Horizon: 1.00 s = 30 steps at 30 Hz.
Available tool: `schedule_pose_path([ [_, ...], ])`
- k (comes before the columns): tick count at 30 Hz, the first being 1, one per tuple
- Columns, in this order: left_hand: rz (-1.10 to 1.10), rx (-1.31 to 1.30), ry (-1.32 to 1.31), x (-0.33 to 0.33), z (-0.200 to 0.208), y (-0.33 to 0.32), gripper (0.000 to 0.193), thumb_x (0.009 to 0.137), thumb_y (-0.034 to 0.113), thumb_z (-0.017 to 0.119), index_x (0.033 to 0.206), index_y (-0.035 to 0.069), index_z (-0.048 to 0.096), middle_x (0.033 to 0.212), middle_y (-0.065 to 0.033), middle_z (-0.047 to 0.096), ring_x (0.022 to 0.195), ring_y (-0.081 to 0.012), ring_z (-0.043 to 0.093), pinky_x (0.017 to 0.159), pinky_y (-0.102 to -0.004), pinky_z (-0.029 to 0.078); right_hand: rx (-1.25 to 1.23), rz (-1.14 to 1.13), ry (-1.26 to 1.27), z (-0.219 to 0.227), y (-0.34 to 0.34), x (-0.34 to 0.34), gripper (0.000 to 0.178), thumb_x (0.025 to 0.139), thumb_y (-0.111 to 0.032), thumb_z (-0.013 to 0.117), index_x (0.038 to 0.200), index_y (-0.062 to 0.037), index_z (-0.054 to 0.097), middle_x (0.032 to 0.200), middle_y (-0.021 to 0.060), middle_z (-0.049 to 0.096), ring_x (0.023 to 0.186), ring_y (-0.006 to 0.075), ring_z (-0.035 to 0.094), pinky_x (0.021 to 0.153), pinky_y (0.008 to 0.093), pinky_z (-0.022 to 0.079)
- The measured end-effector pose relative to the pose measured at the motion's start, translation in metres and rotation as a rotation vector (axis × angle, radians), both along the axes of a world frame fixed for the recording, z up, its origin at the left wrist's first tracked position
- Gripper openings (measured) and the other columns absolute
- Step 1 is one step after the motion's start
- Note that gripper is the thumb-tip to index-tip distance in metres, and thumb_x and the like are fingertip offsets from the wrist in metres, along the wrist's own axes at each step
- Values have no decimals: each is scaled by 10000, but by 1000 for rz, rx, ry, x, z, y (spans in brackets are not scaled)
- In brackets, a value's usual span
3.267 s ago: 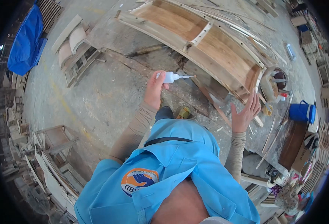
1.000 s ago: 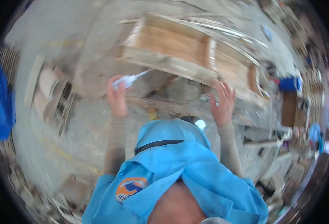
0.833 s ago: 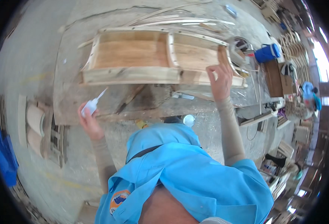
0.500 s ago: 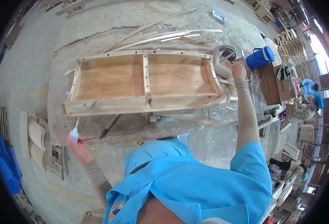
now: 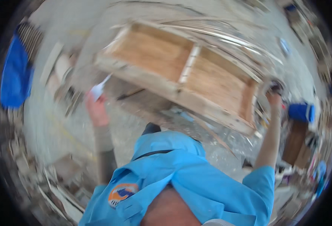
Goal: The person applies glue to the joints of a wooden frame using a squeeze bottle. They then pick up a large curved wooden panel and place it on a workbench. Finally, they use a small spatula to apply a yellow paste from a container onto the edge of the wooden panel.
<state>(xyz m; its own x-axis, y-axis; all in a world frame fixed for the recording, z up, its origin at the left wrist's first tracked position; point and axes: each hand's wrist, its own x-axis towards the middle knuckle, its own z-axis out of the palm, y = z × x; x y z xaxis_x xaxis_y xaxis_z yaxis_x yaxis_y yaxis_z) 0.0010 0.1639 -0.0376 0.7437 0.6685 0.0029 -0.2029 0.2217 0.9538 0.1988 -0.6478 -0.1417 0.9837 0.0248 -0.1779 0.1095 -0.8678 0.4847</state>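
My left hand [image 5: 97, 109] is closed around a white squeeze bottle [image 5: 97, 91], whose thin nozzle points up toward the near left corner of a wooden frame. This frame [image 5: 143, 73] has a plywood bottom, a crossbar in the middle and dark dots along its rails; it lies on the worktable [image 5: 143, 107]. At the frame's right end, my right hand [image 5: 274, 98] is closed beside a pale container [image 5: 264, 88] with a dark round thing [image 5: 277, 86] in it. Blur hides what its fingers grip.
Long thin wood strips [image 5: 230, 39] lie behind the frame. A dark-tipped tool [image 5: 130, 94] and a loose strip [image 5: 215, 133] are on its near side. To the right stand a blue cooler jug [image 5: 301, 112] and a cardboard box [image 5: 296, 143]. Curved wooden pieces [image 5: 62, 67] are at the left.
The whole view has swung, so the frame now slants down to the right and is blurred. My left hand still has the bottle; my right hand stays by the container.
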Motion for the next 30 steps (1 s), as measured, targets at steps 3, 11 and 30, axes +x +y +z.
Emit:
schedule_pose_path([
  [3, -39, -9, -32, 7, 19, -2, 244, 963, 279, 517, 1088, 72, 552, 902, -38, 598, 733, -124, 539, 663, -287, 447, -164, 2, -91, 6, -22, -12, 317, 884, -332, 520, 839, -51, 658, 828, 106, 664, 800, 264, 635, 644, 375, 491],
  [11, 0, -87, -65, -6, 24, 58, 210, 972, 244, 512, 1078, 66, 550, 891, -34, 613, 731, -103, 556, 659, -261, 444, 1262, 104, -530, 153, 344, -68, 124, 917, -95, 563, 971, -2, 623, 856, 60, 619, 734, 113, 594, 664, 255, 484],
  [30, -48, -188, -25, -38, -10, 146, 224, 960, 260, 539, 1053, 59, 569, 818, -35, 607, 693, -99, 539, 631, -246, 438, 991, 657, -306, 125, 703, -88, 58, 807, -121, 651, 839, -86, 618, 817, 76, 568, 773, 261, 593, 621, 378, 473],
])
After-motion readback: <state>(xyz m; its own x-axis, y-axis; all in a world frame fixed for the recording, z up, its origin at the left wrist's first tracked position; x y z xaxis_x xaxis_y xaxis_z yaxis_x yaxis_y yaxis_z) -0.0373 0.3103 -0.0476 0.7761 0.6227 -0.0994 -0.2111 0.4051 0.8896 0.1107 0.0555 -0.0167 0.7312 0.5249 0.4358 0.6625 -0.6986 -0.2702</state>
